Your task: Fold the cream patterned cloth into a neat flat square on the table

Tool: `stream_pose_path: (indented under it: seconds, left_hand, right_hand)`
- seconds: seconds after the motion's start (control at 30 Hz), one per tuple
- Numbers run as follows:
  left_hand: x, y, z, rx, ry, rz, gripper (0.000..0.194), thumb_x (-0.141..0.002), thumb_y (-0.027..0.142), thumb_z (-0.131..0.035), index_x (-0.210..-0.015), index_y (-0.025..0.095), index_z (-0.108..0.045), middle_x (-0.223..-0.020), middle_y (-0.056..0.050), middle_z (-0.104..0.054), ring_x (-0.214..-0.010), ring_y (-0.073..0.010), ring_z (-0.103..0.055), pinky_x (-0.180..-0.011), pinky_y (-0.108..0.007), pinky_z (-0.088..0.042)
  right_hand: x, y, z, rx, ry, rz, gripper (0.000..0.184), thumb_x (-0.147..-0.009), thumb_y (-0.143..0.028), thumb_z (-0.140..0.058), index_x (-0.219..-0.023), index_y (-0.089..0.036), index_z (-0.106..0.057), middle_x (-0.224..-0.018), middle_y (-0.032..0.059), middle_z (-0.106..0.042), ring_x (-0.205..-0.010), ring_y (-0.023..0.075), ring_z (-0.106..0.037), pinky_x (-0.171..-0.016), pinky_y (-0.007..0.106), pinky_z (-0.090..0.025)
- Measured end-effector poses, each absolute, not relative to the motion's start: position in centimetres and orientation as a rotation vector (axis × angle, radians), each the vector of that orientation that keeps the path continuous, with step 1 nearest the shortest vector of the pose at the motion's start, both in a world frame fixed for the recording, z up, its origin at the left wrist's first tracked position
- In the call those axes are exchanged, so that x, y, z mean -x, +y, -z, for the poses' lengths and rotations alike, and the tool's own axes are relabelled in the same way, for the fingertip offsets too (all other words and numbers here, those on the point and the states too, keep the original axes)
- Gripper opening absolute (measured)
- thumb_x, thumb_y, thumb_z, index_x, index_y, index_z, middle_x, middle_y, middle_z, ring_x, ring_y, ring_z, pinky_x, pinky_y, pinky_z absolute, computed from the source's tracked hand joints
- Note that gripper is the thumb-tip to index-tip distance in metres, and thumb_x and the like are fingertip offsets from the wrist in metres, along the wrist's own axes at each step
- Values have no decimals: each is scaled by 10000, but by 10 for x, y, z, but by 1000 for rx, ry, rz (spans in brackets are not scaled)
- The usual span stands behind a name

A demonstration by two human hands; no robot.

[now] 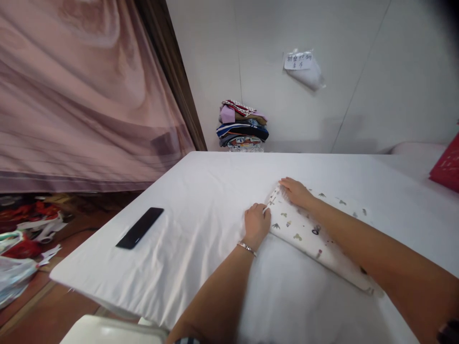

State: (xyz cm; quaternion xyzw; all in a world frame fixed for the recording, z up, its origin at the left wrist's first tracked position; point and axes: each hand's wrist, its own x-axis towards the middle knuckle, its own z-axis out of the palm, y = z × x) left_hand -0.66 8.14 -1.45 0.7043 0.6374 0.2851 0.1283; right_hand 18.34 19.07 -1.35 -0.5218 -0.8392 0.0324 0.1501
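Observation:
A white cloth with small plant-like prints (292, 224) lies folded on the white-covered table (201, 191), right of its middle. My left hand (257, 222), with a bracelet at the wrist, is at the cloth's left edge, fingers curled and thumb on the fabric. My right hand (297, 192) rests palm down over the cloth's far left corner, its fingers stretched out along it. The right forearm crosses above the cloth and hides part of it.
A black phone-like slab (140, 228) lies at the table's left. Folded clothes (243, 126) are stacked beyond the far edge, by the wall. A red object (446, 167) sits far right. A pale stool (113, 330) stands at the near left, and plastic bags (17, 272) lie on the floor.

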Motion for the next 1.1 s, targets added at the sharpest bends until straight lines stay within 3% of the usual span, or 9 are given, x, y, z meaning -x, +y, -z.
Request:
stream_pose_path:
  seconds: [0.17,0.3,0.5,0.73,0.9,1.0,1.1]
  left_hand:
    - [7,81,18,-2000,1824,-932,149,-872,275,-496,-961,218,-601,-974,-37,-640,-929,-181,-584,-838,-318,-394]
    - [6,81,20,-1969,1794,-1072,115,-831,266,-568,-926,202,-565,-958,-37,-620,-905,-185,-577,-807,-320,-409]
    - [5,82,22,-1956,1790,-1113,111,-811,262,-599,-787,200,-510,-847,-18,-585,-823,-169,-555,-743,-300,-402]
    - [6,83,21,-1960,1803,-1082,181,-830,228,-556,-688,200,-448,-779,-7,-547,-741,-149,-514,-675,-279,-364]
    - [7,84,20,-1948,1814,-1061,238,-852,252,-528,-644,200,-424,-750,-3,-533,-702,-142,-495,-642,-277,-346]
    - [7,85,21,-1948,1816,-1067,281,-885,279,-477,-623,201,-413,-741,-5,-527,-689,-140,-489,-636,-280,-344]
    - [7,86,22,-1948,1826,-1066,292,-887,269,-462,-609,202,-403,-734,-7,-521,-686,-143,-487,-634,-283,-343]
  right_hand:
    - [-188,203,3,1411,-2524,-101,360,-832,-135,-380,-1055,-197,-655,-1242,62,-597,-1289,238,-399,-1062,398,-312]
    - [-188,206,1,1392,-2504,-81,235,-813,-124,-449,-929,-174,-648,-1143,103,-627,-1233,246,-449,-1020,369,-336]
    - [-187,203,-7,1454,-2464,-29,176,-842,-171,-443,-886,-169,-614,-949,104,-639,-984,223,-554,-864,319,-388]
    - [-172,208,-13,1593,-2435,3,199,-848,-154,-428,-826,-167,-625,-874,92,-655,-883,205,-577,-800,289,-390]
    - [-170,213,5,1647,-2388,-67,257,-872,-167,-412,-1012,-178,-627,-1074,94,-658,-1012,211,-575,-862,295,-402]
    - [-174,209,12,1624,-2298,-27,336,-879,-191,-404,-1170,-158,-571,-1279,106,-568,-1175,222,-497,-979,325,-353]
    - [-176,202,14,1595,-2280,16,382,-904,-256,-375,-1232,-134,-527,-1345,130,-511,-1226,237,-457,-1010,351,-331]
